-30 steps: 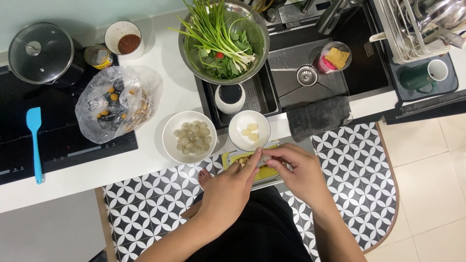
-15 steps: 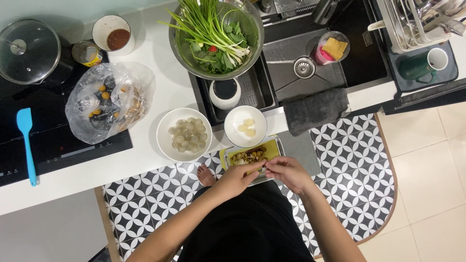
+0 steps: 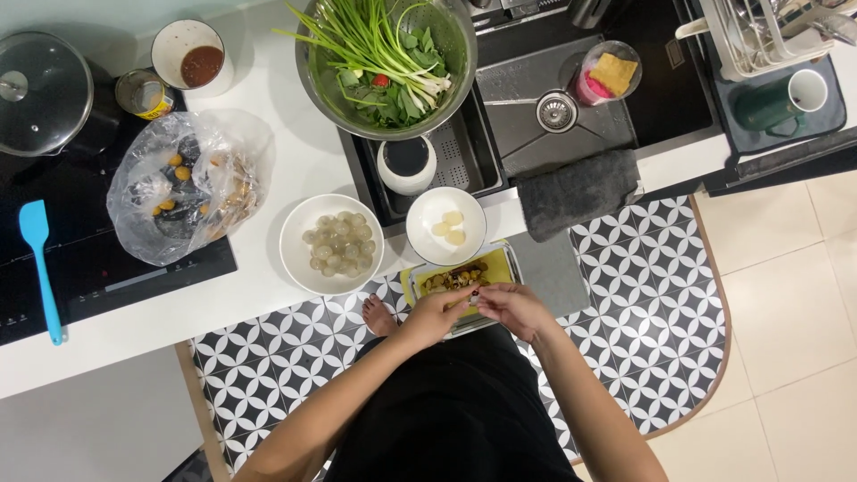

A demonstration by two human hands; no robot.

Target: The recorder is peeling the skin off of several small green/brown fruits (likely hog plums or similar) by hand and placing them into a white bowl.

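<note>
— Two hands are seen where?
— Lower centre: left hand (image 3: 435,314) and right hand (image 3: 509,306) are pinched on a small fruit (image 3: 473,295), held above the yellow-lined bin (image 3: 496,265).

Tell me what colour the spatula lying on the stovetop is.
Light blue; the spatula shows clearly at the left of the head view.

Hands: left hand (image 3: 437,312) and right hand (image 3: 509,306) are meeting, fingertips pinching something small over yellow tray (image 3: 460,278).
Nearby: bowl of peeled fruit (image 3: 331,244) is sitting on white counter (image 3: 223,303).
</note>
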